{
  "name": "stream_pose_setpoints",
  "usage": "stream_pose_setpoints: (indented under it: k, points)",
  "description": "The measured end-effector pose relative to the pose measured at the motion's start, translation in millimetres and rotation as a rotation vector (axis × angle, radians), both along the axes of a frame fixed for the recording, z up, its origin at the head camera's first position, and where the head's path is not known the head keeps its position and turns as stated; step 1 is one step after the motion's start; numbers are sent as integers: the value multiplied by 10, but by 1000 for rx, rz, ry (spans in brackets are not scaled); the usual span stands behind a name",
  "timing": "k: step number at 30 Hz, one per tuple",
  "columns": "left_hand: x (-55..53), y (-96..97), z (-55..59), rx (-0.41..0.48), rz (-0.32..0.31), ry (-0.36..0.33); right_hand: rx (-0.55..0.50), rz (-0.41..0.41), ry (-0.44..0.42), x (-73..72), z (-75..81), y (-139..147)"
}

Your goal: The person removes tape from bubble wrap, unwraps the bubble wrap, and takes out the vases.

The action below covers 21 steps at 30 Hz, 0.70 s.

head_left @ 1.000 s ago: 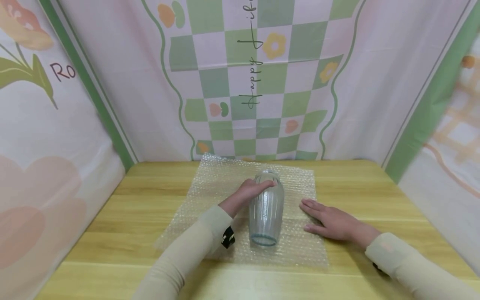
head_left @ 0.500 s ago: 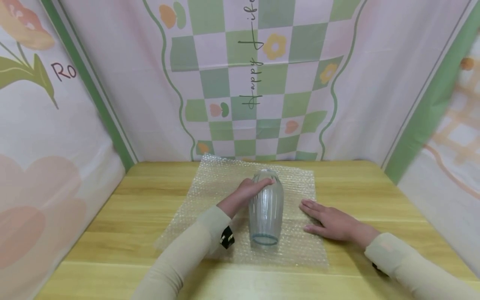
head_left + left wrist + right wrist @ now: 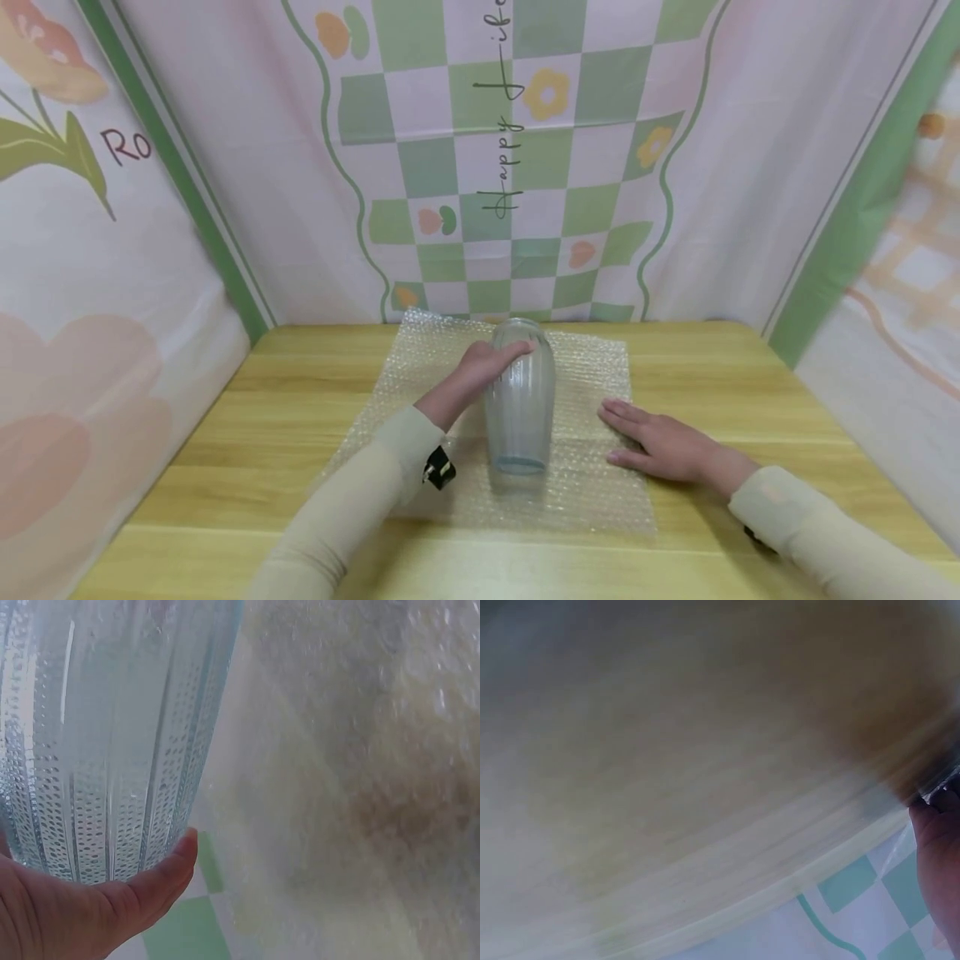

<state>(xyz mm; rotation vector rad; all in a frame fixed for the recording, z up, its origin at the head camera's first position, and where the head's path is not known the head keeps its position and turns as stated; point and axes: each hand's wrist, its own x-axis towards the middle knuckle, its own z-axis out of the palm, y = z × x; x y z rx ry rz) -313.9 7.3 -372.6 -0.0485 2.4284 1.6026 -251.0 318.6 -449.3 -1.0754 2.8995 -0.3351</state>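
A clear ribbed glass vase (image 3: 521,412) is over a sheet of bubble wrap (image 3: 596,500), its mouth pointing to the back and its base toward me. My left hand (image 3: 486,365) grips it near the neck, thumb across the top; the other fingers are hidden behind the glass. In the left wrist view the thumb (image 3: 146,900) curls around the dotted, fluted end of the vase. A shadow lies under the base, which appears slightly raised off the wrap. My right hand (image 3: 663,446) rests flat on the wrap's right edge, fingers extended.
A wooden table (image 3: 757,392) carries the wrap, with bare wood around it. Printed fabric (image 3: 547,167) hangs close behind the table's back edge and along both sides. Black wrist straps show at the sleeves.
My left hand has shifted the vase away from me and a little left, and its base seems to have come up. My right hand has stayed in place on the wrap.
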Motion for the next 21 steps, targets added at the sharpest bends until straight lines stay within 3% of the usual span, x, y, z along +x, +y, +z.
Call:
stream_pose_setpoints:
  k: [9, 21]
  points:
    - [36, -123, 74, 91, 35, 118, 2, 5, 11, 7, 3, -7]
    - [72, -220, 146, 104, 109, 309, -1, 0, 0, -4, -6, 2]
